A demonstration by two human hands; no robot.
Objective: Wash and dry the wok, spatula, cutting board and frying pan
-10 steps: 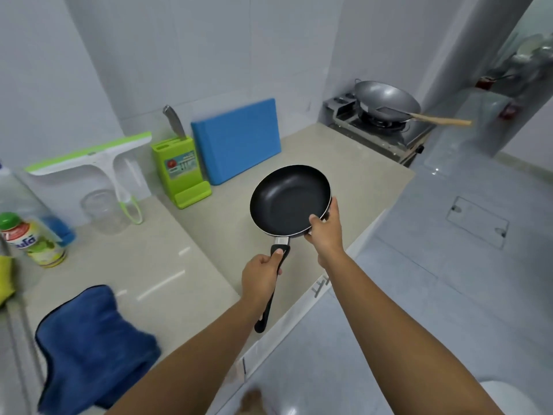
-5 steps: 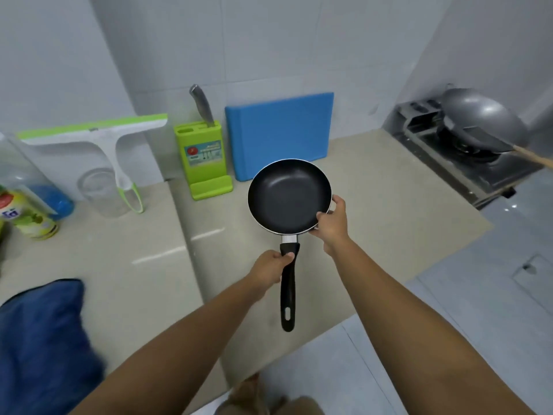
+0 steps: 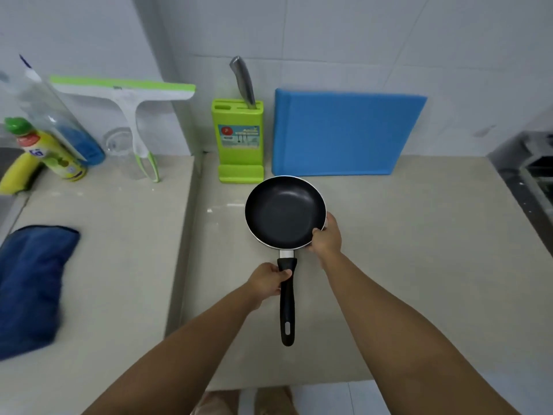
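The beige stone desk point(image 3: 404, 250) runs along the tiled wall, a seam dividing it into left and right parts. On the left part lie a crumpled dark blue cloth point(image 3: 30, 283), a yellow dish soap bottle point(image 3: 51, 151), a clear bottle point(image 3: 59, 121), a glass point(image 3: 115, 142) and a green-and-white squeegee point(image 3: 131, 115). On the right part, a green knife block point(image 3: 238, 139) and a blue cutting board point(image 3: 344, 133) stand against the wall.

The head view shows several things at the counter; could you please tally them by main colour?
Blue: 2, cutting board, cloth
Green: 2, knife block, squeegee
Yellow: 2, soap bottle, sponge
Black: 1, frying pan
Clear: 2, glass, plastic bottle
Silver: 1, knife
Total: 10
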